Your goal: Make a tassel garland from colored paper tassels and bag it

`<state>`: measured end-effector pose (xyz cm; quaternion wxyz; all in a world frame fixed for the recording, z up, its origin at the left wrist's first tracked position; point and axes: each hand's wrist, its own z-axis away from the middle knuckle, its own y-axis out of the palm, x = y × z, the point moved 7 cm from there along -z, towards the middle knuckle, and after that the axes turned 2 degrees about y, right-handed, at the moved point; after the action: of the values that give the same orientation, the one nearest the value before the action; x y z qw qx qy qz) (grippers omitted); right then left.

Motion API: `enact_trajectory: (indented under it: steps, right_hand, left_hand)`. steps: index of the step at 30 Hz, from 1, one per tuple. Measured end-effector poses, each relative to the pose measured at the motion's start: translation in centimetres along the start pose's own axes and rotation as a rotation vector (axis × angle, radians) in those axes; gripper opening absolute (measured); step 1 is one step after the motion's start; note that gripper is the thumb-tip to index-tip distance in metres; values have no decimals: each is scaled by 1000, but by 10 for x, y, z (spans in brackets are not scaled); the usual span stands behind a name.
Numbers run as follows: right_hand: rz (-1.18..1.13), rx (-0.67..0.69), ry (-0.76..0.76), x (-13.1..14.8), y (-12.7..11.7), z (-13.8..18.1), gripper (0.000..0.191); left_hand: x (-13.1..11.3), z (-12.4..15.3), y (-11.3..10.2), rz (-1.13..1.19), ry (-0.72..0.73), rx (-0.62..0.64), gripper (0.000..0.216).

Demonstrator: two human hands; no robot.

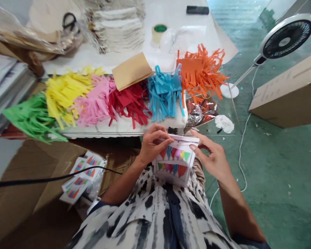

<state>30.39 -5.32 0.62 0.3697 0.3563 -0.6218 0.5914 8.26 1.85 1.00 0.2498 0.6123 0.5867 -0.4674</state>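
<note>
A white printed card packet (174,162) with colourful bunting pictures is held in front of my lap, just off the table's front edge. My left hand (155,142) pinches its upper left edge between thumb and fingers. On the other side, my right hand (209,154) grips the upper right corner, thumb in front and fingers behind. Beyond the hands lie fringed paper bundles in a row: green (35,116), yellow (68,91), pink (98,100), red (129,103), blue (165,91) and orange (203,71). A folded brown paper piece (132,71) rests on the red bundle.
On the white table (106,130) are stacked pale strips (118,29), a tape roll (159,33) and black-handled scissors (69,22). An open carton (41,173) holds printed cards (80,176) below left. A fan (285,41) and a large box (287,90) stand right.
</note>
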Motion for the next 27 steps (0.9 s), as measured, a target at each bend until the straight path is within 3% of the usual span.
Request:
enact_trajectory:
  steps: [9,19,27]
  right_hand:
    - [63,72,-151,11,1,-3,41]
    - [-59,-5,-48,12,-14,-2,29]
    - [24,140,-103,19,-20,1,34]
  left_hand:
    - [4,-2,-3,-74,107,49,12]
    - [-22,-7,6,-107,286,221,10]
    - [-16,-3,13,-83,225,124,12]
